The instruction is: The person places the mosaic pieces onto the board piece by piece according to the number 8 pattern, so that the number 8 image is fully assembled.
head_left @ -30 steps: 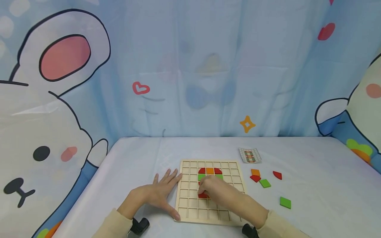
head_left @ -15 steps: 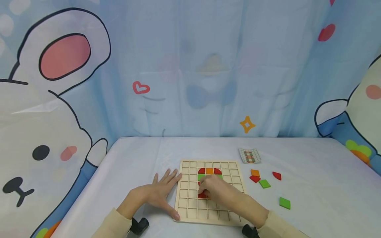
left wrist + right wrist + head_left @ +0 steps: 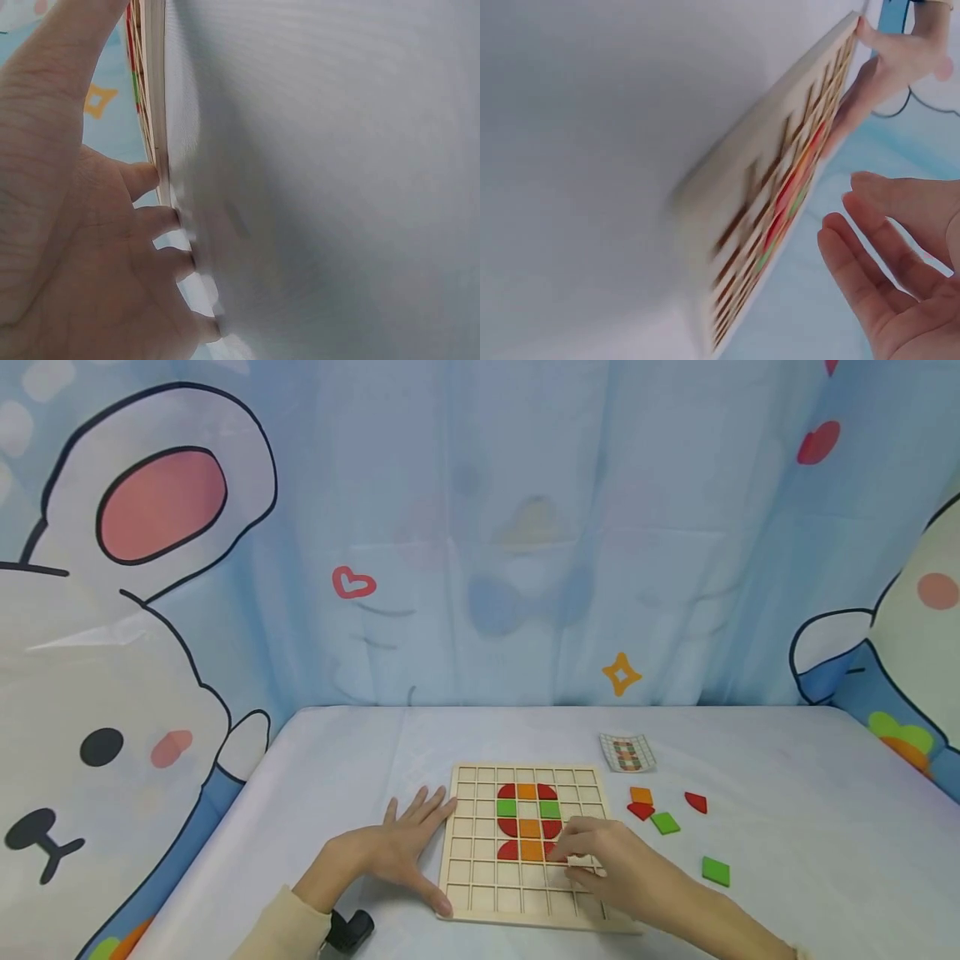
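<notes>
A wooden grid board (image 3: 480, 897) lies on the table, with red, orange and green tiles set in its cells. My left hand (image 3: 401, 852) is spread along the left side, fingertips at the edge and thumb at the near corner. In the left wrist view, its fingers (image 3: 161, 219) reach down beside the board. My right hand (image 3: 607, 864) is over the board's right part, fingertips close to the lower right red tile (image 3: 552, 850). The right wrist view shows its thumb and fingers apart, holding nothing. Left of that red tile sits an orange tile (image 3: 531, 850).
Right of the board lie a loose orange tile (image 3: 641, 795), red tiles (image 3: 696, 802) and green tiles (image 3: 716, 871). A small printed pattern card (image 3: 628, 753) lies behind them. A patterned blue curtain (image 3: 450, 527) hangs behind the table.
My right hand has moved right from the middle of the tile pattern and its fingers have parted. The orange tiles it covered now show. My left hand stays in place.
</notes>
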Available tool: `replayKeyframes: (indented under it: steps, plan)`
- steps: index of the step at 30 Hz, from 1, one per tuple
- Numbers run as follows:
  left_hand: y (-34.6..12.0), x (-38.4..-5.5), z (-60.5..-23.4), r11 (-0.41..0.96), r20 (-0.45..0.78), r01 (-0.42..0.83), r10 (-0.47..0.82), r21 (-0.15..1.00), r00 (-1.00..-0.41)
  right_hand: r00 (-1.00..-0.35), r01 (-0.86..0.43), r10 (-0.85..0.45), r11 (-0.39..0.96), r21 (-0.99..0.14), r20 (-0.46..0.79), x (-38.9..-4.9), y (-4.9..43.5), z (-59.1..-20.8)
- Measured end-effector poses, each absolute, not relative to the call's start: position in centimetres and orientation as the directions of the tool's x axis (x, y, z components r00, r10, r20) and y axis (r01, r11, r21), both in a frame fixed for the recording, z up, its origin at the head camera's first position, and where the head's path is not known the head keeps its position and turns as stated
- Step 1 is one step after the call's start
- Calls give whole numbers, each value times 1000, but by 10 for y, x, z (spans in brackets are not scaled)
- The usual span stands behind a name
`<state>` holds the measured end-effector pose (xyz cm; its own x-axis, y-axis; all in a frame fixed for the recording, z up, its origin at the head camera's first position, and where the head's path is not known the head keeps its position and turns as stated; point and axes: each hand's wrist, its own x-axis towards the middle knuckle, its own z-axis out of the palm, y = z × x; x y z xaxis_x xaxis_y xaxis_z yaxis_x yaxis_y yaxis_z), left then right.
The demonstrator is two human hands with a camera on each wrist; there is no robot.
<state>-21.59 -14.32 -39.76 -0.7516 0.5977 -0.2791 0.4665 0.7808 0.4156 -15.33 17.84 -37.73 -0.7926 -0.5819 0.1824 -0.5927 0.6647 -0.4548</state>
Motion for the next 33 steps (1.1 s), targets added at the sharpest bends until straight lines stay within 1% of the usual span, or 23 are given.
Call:
replayKeyframes:
  steps: [2,5,8,12,15,21,29,33]
  plan:
    - [-144,-216,-397,781,-281,467,598,415,-751,-804,-582,-565,688,-432,183,-149,199,-380]
    - [-142,-216,-396,783,-287,468,597,409,-749,-839,-540,-513,748,-386,181,-143,234,-382]
    - [-141,-216,-395,788,-292,469,594,400,-750,-891,-454,-424,811,-368,163,-142,269,-381]
    - [-142,-216,-395,791,-295,465,590,398,-751,-950,-309,-302,858,-410,83,-145,306,-379]
    - [-143,-216,-395,788,-296,462,592,407,-749,-964,-245,-264,855,-457,22,-148,325,-381]
    - [-144,-215,-396,777,-290,465,603,424,-743,-960,-233,-279,823,-518,-12,-152,338,-392]
    - [-143,-215,-396,783,-292,463,597,415,-747,-971,-181,-233,851,-492,-46,-162,333,-398]
    - [-144,-216,-396,779,-288,465,601,421,-746,-970,-150,-227,846,-511,-91,-166,332,-397]
